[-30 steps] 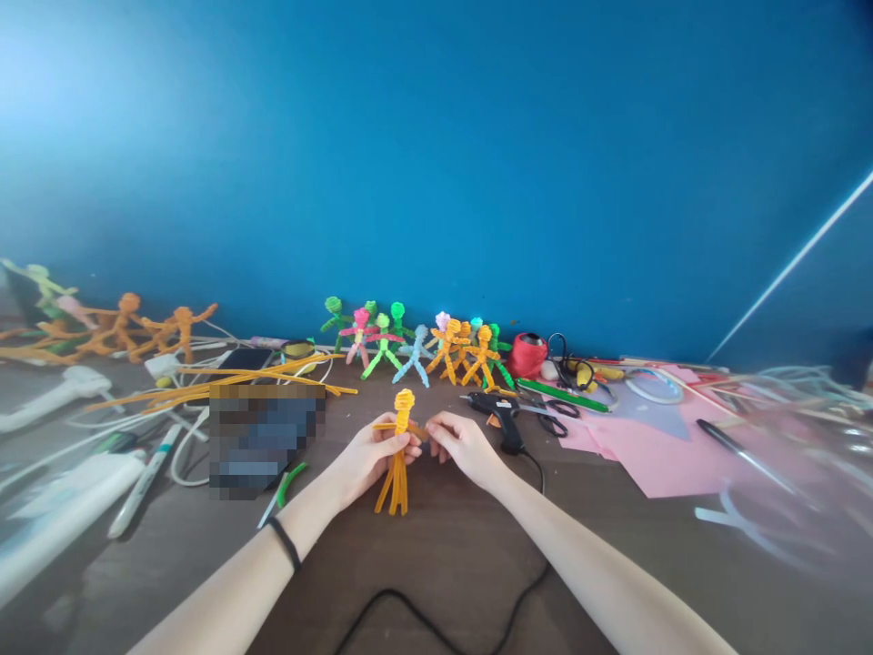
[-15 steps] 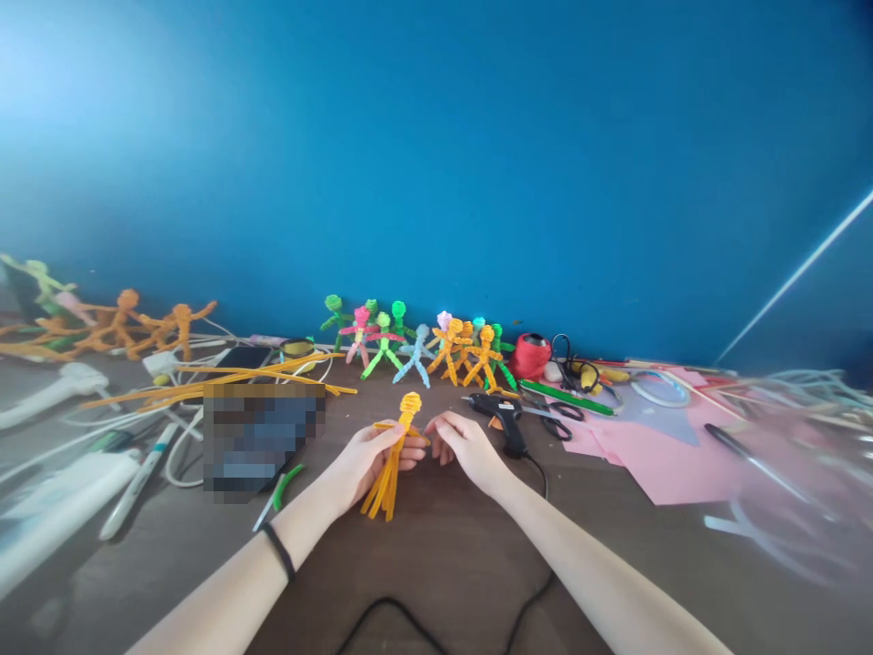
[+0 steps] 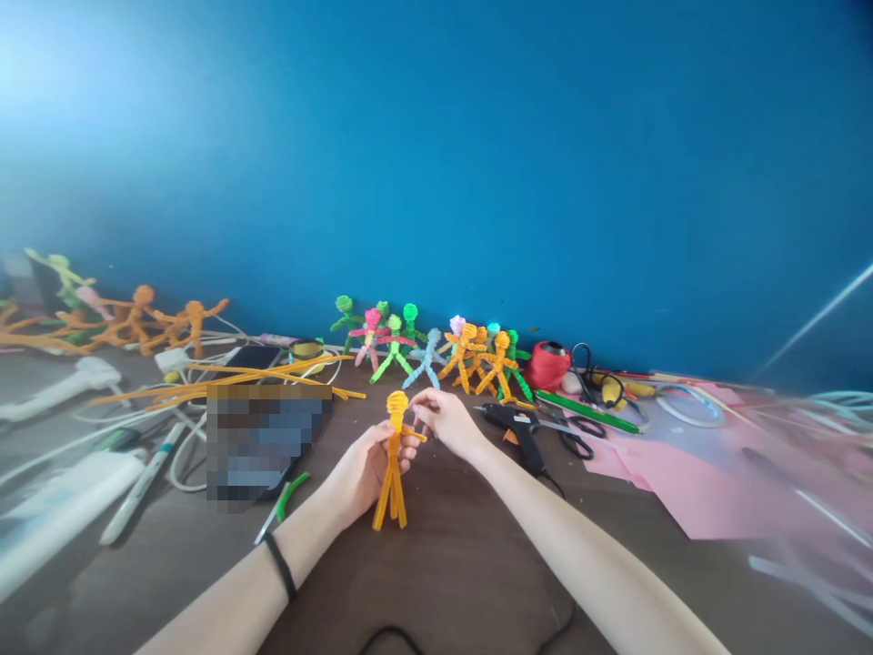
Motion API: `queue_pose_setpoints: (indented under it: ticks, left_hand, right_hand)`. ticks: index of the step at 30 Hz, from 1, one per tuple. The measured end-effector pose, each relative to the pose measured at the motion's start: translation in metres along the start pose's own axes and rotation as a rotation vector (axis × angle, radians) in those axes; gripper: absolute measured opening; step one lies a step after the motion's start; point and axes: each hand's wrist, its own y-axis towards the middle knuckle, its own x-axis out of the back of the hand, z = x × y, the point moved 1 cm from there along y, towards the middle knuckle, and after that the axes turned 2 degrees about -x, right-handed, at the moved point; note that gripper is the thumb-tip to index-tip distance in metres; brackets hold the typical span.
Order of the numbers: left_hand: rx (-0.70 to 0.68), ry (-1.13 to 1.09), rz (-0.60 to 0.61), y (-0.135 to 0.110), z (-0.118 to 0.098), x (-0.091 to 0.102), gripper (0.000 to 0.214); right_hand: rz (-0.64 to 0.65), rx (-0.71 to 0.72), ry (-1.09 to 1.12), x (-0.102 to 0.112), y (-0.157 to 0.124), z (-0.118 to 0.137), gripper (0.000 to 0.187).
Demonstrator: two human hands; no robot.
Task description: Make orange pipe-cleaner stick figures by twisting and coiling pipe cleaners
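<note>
An orange pipe-cleaner figure (image 3: 396,446) stands upright in my left hand (image 3: 372,473), whose thumb and fingers are closed round its middle. Its coiled head points up, and several straight strands hang down as loose legs. A short orange arm sticks out to the right. My right hand (image 3: 446,426) is beside the head with thumb and fingertips pinched together; whether a strand end is between them is too small to tell. Behind, a row of finished figures in green, pink, blue and orange, such as a light-blue figure (image 3: 428,357), leans near the blue wall.
Right of my hands lie a black glue gun (image 3: 518,429), scissors (image 3: 579,438), a green strip (image 3: 590,412), red string (image 3: 547,366) and pink paper (image 3: 675,482). Leftward are loose orange pipe cleaners (image 3: 273,375), a blurred-out dark device (image 3: 265,446), a marker (image 3: 143,482) and more orange figures (image 3: 142,318).
My right hand has moved up from beside the figure's arm to near its head. The figure has turned more upright, its leg strands now hanging straighter. The view has shifted slightly.
</note>
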Motion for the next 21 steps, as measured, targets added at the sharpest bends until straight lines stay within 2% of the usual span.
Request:
queue_pose_setpoints:
  ticks: [4, 8, 12, 17, 21]
  left_hand:
    - [0.049, -0.113, 0.048, 0.0, -0.004, 0.004, 0.01]
    - [0.174, -0.093, 0.256, -0.001, -0.001, 0.01, 0.011]
    - [0.253, -0.04, 0.417, -0.003, 0.002, 0.012, 0.015]
    - [0.299, -0.007, 0.437, -0.004, 0.002, 0.01, 0.015]
    - [0.297, 0.002, 0.407, -0.005, 0.003, 0.01, 0.017]
  right_hand:
    - [0.092, 0.081, 0.053, -0.026, 0.033, 0.002, 0.009]
    - [0.186, 0.111, 0.058, -0.052, 0.054, 0.005, 0.012]
    - [0.235, 0.192, -0.109, -0.068, 0.063, 0.013, 0.014]
    - [0.237, 0.29, -0.254, -0.082, 0.063, 0.021, 0.02]
    - [0.188, 0.27, -0.328, -0.088, 0.063, 0.023, 0.02]
